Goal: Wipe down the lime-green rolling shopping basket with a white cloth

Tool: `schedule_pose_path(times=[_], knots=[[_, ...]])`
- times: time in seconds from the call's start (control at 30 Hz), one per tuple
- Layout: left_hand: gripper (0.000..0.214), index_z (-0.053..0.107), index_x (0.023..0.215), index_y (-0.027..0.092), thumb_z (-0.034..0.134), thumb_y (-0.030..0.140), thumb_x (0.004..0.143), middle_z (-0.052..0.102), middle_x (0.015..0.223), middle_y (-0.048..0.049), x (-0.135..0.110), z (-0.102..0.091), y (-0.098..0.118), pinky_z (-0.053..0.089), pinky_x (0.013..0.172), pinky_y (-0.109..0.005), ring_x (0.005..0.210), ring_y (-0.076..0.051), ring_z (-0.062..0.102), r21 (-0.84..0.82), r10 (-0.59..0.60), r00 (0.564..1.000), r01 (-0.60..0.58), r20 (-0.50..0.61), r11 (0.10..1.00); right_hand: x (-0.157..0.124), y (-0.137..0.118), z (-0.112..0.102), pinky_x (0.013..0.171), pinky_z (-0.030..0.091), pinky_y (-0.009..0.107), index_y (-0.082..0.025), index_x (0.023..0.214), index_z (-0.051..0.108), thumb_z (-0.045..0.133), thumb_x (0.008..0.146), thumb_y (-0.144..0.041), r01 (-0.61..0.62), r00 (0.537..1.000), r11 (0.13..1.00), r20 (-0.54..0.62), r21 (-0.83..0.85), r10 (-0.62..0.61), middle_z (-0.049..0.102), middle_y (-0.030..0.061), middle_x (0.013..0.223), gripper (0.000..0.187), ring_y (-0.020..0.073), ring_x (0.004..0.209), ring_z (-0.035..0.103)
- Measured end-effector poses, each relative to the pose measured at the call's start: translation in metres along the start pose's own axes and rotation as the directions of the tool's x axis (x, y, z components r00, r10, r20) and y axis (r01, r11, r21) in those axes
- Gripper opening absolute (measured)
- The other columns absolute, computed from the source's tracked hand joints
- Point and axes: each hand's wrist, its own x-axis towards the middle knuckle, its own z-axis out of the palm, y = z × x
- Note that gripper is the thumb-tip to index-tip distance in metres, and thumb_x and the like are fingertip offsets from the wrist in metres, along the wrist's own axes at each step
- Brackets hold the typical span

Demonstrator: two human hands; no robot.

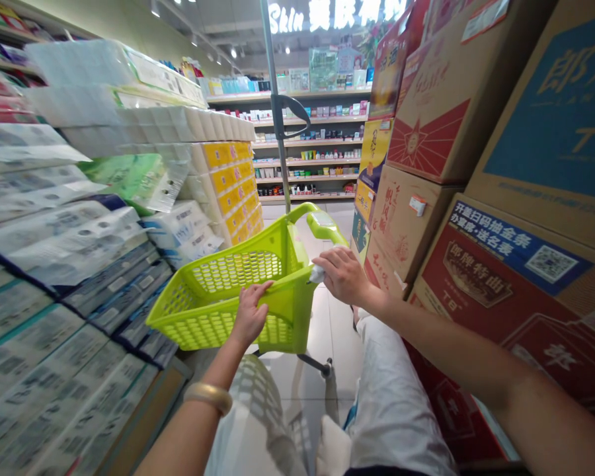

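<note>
A lime-green plastic shopping basket cart (pixel 218 291) stands in the aisle in front of me, tilted, with nothing visible inside. My left hand (pixel 250 314) rests on the basket's near rim, fingers curled over the edge. My right hand (pixel 342 274) is closed around the cart's handle (pixel 322 228) near its grey end. A gold bangle sits on my left wrist (pixel 209 396). My legs in white trousers (pixel 391 410) show below.
Stacked packs of tissue and toilet paper (pixel 79 231) fill the left side. Tall piles of cardboard boxes (pixel 476 198) line the right. A metal pole (pixel 276 106) stands ahead. Shelves of bottles (pixel 317 145) close the far end of the tiled aisle.
</note>
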Motion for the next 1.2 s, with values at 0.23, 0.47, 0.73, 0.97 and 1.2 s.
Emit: schedule_pose_path(times=[0.23, 0.47, 0.73, 0.97, 1.2], knots=[[0.053, 0.061, 0.119, 0.024, 0.038, 0.018, 0.071, 0.063, 0.106, -0.0035, -0.01, -0.009, -0.002, 0.021, 0.116, -0.048, 0.109, -0.022, 0.055, -0.039, 0.011, 1.0, -0.011, 0.011, 0.999, 0.005, 0.038, -0.022, 0.083, 0.044, 0.034, -0.018, 0.09, 0.062, 0.039, 0.078, -0.008, -0.022, 1.0, 0.934, 0.021, 0.355, 0.016, 0.066, 0.0059, 0.09, 0.028, 0.02, 0.086, 0.058], [0.052, 0.063, 0.116, 0.021, 0.038, 0.02, 0.07, 0.064, 0.103, -0.0045, -0.006, -0.009, -0.002, 0.027, 0.113, -0.049, 0.105, -0.022, 0.056, -0.043, 0.018, 1.0, -0.018, -0.008, 0.999, 0.004, 0.027, -0.017, 0.08, 0.047, 0.033, -0.018, 0.09, 0.062, 0.038, 0.079, -0.008, -0.147, 0.984, 0.898, -0.03, 0.415, 0.175, 0.064, 0.0062, 0.089, 0.028, 0.02, 0.086, 0.058], [0.043, 0.066, 0.103, 0.022, 0.041, 0.025, 0.068, 0.067, 0.098, -0.0039, -0.01, -0.016, -0.01, 0.025, 0.114, -0.049, 0.101, -0.023, 0.058, -0.07, -0.02, 0.994, 0.013, -0.105, 0.998, -0.008, -0.021, -0.014, 0.095, 0.043, 0.041, -0.021, 0.112, 0.059, 0.041, 0.088, -0.009, -0.028, 0.984, 0.967, -0.164, 0.255, 0.071, 0.065, 0.0083, 0.105, 0.032, 0.0226, 0.105, 0.056], [0.034, 0.066, 0.087, 0.022, 0.04, 0.027, 0.066, 0.069, 0.093, -0.0031, -0.007, -0.028, -0.02, 0.027, 0.113, -0.048, 0.098, -0.024, 0.06, -0.1, -0.113, 0.985, 0.101, -0.13, 0.99, 0.0, -0.009, -0.021, 0.088, 0.048, 0.035, -0.021, 0.105, 0.06, 0.041, 0.089, -0.01, 0.029, 0.996, 0.879, -0.091, 0.476, 0.016, 0.068, 0.0075, 0.101, 0.027, 0.019, 0.098, 0.061], [0.034, 0.066, 0.086, 0.023, 0.04, 0.026, 0.065, 0.069, 0.09, -0.0033, 0.001, -0.026, -0.018, 0.037, 0.104, -0.045, 0.095, -0.024, 0.059, -0.092, -0.14, 0.981, 0.129, -0.132, 0.987, 0.025, 0.034, -0.015, 0.069, 0.047, 0.024, -0.018, 0.095, 0.066, 0.038, 0.084, -0.013, -0.384, 0.923, 0.688, 0.226, 0.616, 0.312, 0.068, 0.0032, 0.086, 0.03, 0.0141, 0.076, 0.062]])
